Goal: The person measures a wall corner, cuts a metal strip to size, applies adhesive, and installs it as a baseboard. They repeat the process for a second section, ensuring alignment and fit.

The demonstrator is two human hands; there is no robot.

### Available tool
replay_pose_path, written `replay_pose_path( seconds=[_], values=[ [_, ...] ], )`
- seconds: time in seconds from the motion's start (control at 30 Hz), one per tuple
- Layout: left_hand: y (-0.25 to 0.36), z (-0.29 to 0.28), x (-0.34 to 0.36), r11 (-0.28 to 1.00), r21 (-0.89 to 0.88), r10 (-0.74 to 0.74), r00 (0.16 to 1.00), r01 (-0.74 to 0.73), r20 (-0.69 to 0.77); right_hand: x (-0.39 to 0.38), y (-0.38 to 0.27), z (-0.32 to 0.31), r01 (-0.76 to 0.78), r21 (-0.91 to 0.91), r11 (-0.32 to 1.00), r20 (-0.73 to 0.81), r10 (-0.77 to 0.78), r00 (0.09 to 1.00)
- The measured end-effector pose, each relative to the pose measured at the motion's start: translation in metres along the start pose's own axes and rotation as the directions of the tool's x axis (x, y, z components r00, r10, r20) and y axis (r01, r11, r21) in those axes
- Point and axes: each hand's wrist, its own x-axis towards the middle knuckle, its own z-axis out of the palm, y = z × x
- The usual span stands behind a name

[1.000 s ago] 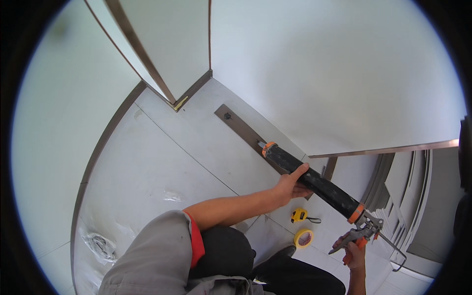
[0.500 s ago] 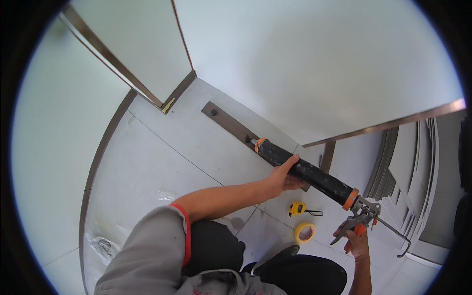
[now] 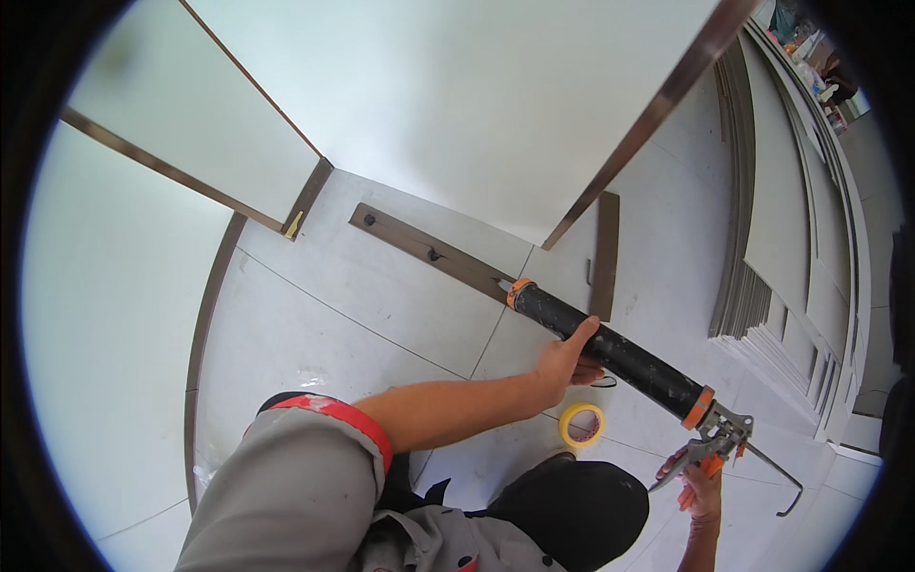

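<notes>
A black caulking gun (image 3: 648, 370) with orange end rings lies slantwise across both my hands. My left hand (image 3: 564, 364) is wrapped around the middle of its barrel from below. My right hand (image 3: 703, 491) grips the grey and orange trigger handle at the lower right. The nozzle tip is at the near part of a brown skirting strip (image 3: 400, 235) lying on the floor. Two black dabs of sealant sit on that strip, one near its far end and one about midway. The barrel and my left hand hide whatever part of the strip continues beneath them.
A yellow tape roll (image 3: 565, 426) lies by my knee, with a small black strap beside my left hand. Another brown strip (image 3: 607, 248) lies near the white panel's edge (image 3: 658, 114). Stacked panels (image 3: 791, 210) stand at the right. Brown-skirted white walls (image 3: 200, 334) are at left.
The nozzle has moved along the strip toward my right, away from the second dab, which now shows. The view has shifted, and the yellow tape measure is now hidden.
</notes>
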Motion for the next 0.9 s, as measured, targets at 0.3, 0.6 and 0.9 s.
replay_pose_path(
  seconds=[0.3, 0.6, 0.9],
  values=[
    [-0.006, -0.001, 0.013, 0.998, -0.058, 0.035, 0.998, -0.037, -0.043, 0.015, 0.01, -0.004, 0.026, -0.009, 1.0, 0.012, -0.026, 1.0],
    [-0.028, 0.019, 0.028, 0.991, -0.123, 0.045, 0.994, -0.057, -0.097, 0.017, 0.007, -0.04, -0.005, -0.19, 0.982, 0.078, 0.021, 0.997],
    [-0.03, 0.049, 0.019, 0.987, -0.161, -0.018, 0.991, -0.004, -0.134, 0.0, 0.009, -0.038, -0.008, 0.104, 0.994, 0.015, 0.007, 1.0]
  ],
)
